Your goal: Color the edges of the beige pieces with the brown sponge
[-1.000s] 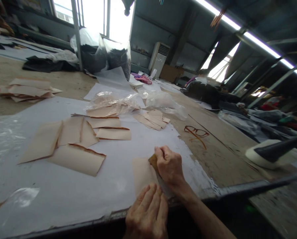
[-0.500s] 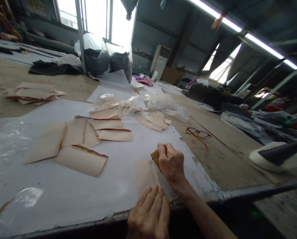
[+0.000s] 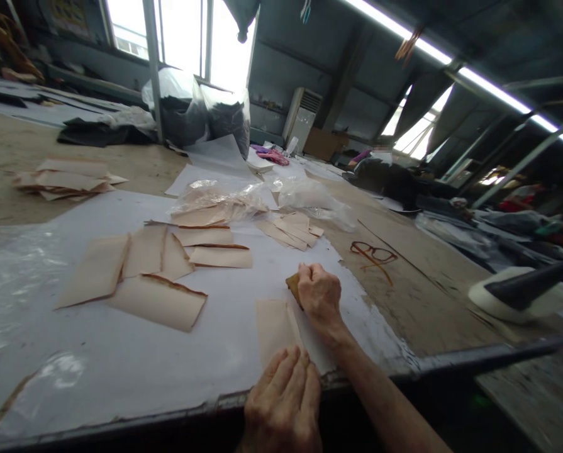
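A pale beige sheet (image 3: 275, 327) lies near the table's front edge, with a narrow folded strip along its right side. My left hand (image 3: 284, 396) rests flat on its near end, fingers stretched out side by side. Just past the sheet's far right corner, my right hand (image 3: 319, 294) is closed around a small brownish-yellow flat piece (image 3: 293, 288), whose exact kind I cannot make out. Most of that piece is hidden by the fingers. To the left lie several similar beige sheets (image 3: 156, 302) with brown edges, overlapping one another.
White sheeting (image 3: 206, 365) covers the worktop. Loose beige pieces (image 3: 296, 229) and clear plastic bags (image 3: 309, 198) lie farther back. A beige stack (image 3: 68, 177) sits at far left. Glasses (image 3: 373, 253) and a black-and-white object (image 3: 526, 292) are on the right. A person (image 3: 380, 176) is beyond.
My right hand has moved slightly away from me, with the brownish-yellow piece still in it. My left hand stays on the sheet. The view has shifted a little.
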`<state>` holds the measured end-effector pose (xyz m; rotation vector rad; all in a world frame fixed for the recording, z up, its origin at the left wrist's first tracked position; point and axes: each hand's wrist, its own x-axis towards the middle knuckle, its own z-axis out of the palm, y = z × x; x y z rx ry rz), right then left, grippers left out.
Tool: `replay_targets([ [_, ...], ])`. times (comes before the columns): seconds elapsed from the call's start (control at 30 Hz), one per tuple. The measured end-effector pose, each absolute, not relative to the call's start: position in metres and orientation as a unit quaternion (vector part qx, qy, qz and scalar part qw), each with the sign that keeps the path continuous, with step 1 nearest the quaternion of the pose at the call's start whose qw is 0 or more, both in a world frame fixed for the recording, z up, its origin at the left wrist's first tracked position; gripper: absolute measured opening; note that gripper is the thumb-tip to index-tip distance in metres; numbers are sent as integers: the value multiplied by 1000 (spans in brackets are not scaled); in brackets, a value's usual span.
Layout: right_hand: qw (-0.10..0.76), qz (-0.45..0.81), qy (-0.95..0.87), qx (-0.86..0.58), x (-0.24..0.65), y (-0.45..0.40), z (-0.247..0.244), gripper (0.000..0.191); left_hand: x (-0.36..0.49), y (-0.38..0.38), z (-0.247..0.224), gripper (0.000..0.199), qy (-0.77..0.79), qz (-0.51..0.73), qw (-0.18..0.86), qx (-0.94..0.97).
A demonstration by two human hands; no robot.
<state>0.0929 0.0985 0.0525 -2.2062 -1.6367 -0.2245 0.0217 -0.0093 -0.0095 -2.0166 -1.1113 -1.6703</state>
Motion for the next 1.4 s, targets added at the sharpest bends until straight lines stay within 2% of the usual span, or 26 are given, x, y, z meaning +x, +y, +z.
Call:
replay_targets([
  [0.23, 101, -113, -698, -700, 80, 95, 49, 26, 22, -10, -10, 39, -389, -583, 147, -698],
  [0.53, 198, -141, -637, -731, 84, 101, 51, 29, 23, -10, -9, 36, -385, -593, 163, -688],
  [0.73, 109, -127, -721, -672, 76, 94, 46, 25, 23, -9, -10, 37, -394, -591, 160, -685],
  [0.9, 132, -150, -682, -704, 69, 116, 42, 26, 23, -11, -12, 40, -397, -573, 138, -703],
  [1.13, 171, -160, -630, -740, 86, 110, 70, 30, 23, -11, -11, 37, -388, -584, 154, -696],
  [1.27, 131, -106, -716, -678, 86, 87, 62, 28, 23, -10, -11, 38, -387, -592, 151, -691],
  [1.4, 101, -128, -714, -681, 81, 102, 49, 27, 22, -10, -9, 38, -388, -588, 152, -694],
])
